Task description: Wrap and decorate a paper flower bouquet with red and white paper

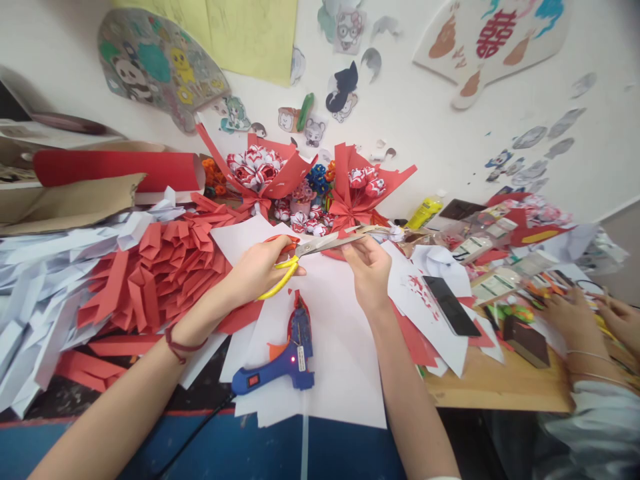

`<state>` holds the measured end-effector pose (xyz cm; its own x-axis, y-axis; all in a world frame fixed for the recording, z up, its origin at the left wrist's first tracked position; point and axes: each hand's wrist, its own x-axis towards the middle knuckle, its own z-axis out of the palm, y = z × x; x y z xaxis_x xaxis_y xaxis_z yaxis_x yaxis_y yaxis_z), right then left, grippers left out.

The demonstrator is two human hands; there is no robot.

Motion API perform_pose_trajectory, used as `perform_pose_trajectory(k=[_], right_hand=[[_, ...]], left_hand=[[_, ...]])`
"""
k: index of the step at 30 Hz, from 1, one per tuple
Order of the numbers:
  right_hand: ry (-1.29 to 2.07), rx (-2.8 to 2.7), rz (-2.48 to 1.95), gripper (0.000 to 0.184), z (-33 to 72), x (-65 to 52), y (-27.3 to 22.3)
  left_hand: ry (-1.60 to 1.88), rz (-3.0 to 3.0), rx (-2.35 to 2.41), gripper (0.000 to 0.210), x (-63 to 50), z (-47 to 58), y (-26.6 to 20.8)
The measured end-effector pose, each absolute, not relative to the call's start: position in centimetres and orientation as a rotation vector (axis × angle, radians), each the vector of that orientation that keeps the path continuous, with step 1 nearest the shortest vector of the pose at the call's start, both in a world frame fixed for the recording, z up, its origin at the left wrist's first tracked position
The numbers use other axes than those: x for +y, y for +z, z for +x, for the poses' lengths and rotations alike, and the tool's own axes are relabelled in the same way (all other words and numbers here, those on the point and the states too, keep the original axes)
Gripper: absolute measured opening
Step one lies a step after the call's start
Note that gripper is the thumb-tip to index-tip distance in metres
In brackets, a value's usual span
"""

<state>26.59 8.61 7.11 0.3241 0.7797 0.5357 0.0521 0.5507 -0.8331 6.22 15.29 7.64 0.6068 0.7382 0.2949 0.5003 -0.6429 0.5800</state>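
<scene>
In the head view, my left hand [260, 270] is closed around the handles of the scissors [305, 249], one handle yellow and the other red. Their blades point right, toward my right hand [369, 270]. Fingers and thumb of that hand are pinched together by the blade tips, where a small piece of red paper [344, 233] shows; its full shape is hidden. Below both hands, a blue glue gun [280, 363] with a lit red light lies on white paper sheets [345, 360].
Left are piles of folded red paper [165, 267] and folded white paper [30, 293]. Red-wrapped bouquets [257, 170] stand against the wall. A black phone [450, 305] and a yellow bottle [425, 210] are to the right. Another person's hands [570, 320] are at the far right.
</scene>
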Motion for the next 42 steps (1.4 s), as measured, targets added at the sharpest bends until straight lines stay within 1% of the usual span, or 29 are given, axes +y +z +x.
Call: perform_pose_trajectory(k=[19, 30, 36, 42], right_hand=[[0.578, -1.16, -0.916, 0.024, 26.35, 8.44, 7.16], [0.67, -1.126, -0.866, 0.027, 26.15, 8.57, 7.01], [0.671, -1.137, -0.87, 0.022, 25.91, 8.56, 6.95], [0.634, -1.157, -0.904, 0.024, 26.01, 8.46, 7.05]], left_hand=[[0.759, 2.404, 0.965, 0.036, 15.23, 6.38, 7.61], [0.782, 2.399, 0.922, 0.033, 15.18, 6.52, 7.6], [0.779, 2.409, 0.943, 0.033, 15.01, 6.56, 7.66], [0.78, 2.402, 0.938, 0.032, 14.88, 6.7, 7.55]])
